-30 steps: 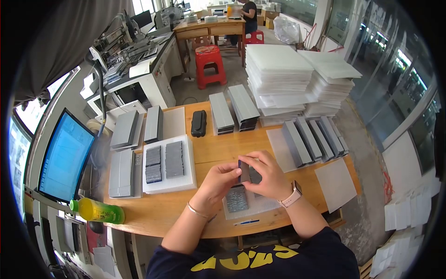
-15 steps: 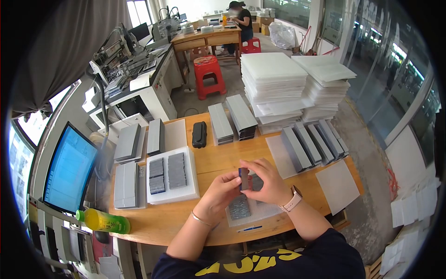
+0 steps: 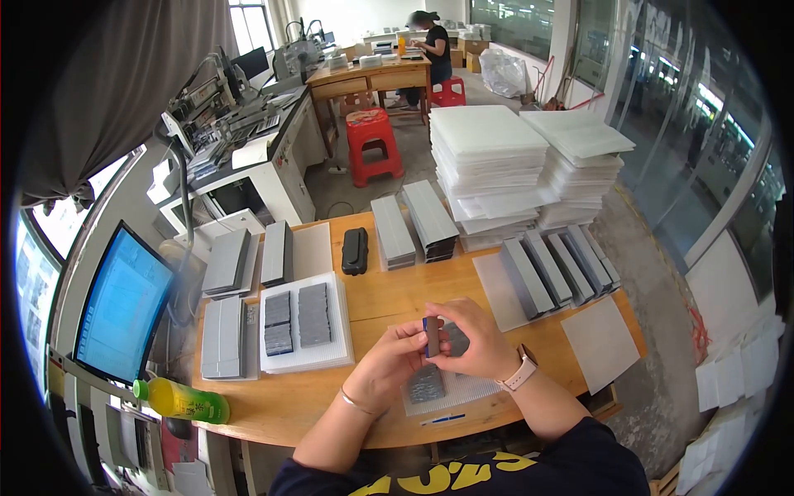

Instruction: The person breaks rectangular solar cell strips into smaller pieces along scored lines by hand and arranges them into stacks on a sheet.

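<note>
Between my two hands, above the table, is a small dark stack of thin pieces (image 3: 432,336) with a blue edge. My left hand (image 3: 395,357) pinches it from the left, thumb and fingers closed. My right hand (image 3: 471,339) holds it from the right, thumb at the bottom and index finger at the top. Beneath my hands lies a white ribbed sheet (image 3: 463,388) bearing grey thin pieces (image 3: 427,385), partly hidden by my hands. A blue pen (image 3: 443,420) rests near the table's front edge.
On the wooden table (image 3: 380,298), a white ribbed stack (image 3: 337,347) bears grey pieces. Grey blocks (image 3: 223,339) stand left, others (image 3: 529,273) right, beside a black case (image 3: 355,251). A bottle (image 3: 182,402) is front left; white sheets (image 3: 488,149) rise behind. A person (image 3: 437,50) sits far back.
The camera view has tilted up slightly, so the table and my hands appear lower. Both hands still hold the small stack in nearly the same pose.
</note>
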`<state>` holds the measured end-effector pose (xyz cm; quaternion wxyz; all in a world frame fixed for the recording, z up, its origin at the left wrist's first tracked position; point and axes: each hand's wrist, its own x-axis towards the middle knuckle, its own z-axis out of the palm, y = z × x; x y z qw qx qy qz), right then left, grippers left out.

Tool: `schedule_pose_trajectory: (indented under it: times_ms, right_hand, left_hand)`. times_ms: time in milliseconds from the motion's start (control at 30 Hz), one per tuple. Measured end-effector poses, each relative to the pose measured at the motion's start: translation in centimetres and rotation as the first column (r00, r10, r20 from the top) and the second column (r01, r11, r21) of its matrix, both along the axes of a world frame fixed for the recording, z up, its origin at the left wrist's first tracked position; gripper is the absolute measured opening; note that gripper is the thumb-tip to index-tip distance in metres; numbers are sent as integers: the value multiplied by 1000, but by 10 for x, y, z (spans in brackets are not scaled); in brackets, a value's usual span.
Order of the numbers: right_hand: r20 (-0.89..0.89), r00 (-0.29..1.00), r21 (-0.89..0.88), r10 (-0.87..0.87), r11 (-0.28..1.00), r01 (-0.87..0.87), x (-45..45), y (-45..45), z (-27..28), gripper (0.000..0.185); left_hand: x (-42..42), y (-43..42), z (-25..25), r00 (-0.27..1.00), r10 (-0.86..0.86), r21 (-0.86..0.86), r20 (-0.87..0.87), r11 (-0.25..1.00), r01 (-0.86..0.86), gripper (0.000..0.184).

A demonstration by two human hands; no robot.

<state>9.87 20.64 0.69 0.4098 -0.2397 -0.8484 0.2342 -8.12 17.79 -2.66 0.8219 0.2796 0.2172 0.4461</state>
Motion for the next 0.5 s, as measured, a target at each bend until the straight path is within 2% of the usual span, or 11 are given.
schedule_pose_trajectory:
  times_ms: [267, 500]
  right_hand:
    - [4, 1000, 41, 10, 999, -10, -1, 0, 6, 69]
    - [37, 999, 31, 38, 999, -39, -1, 0, 3, 70]
  left_hand:
    - [1, -2, 18, 999, 34, -46, 24, 998, -33, 31]
    - [-5, 3, 4, 999, -3, 9, 48, 1000, 2, 30]
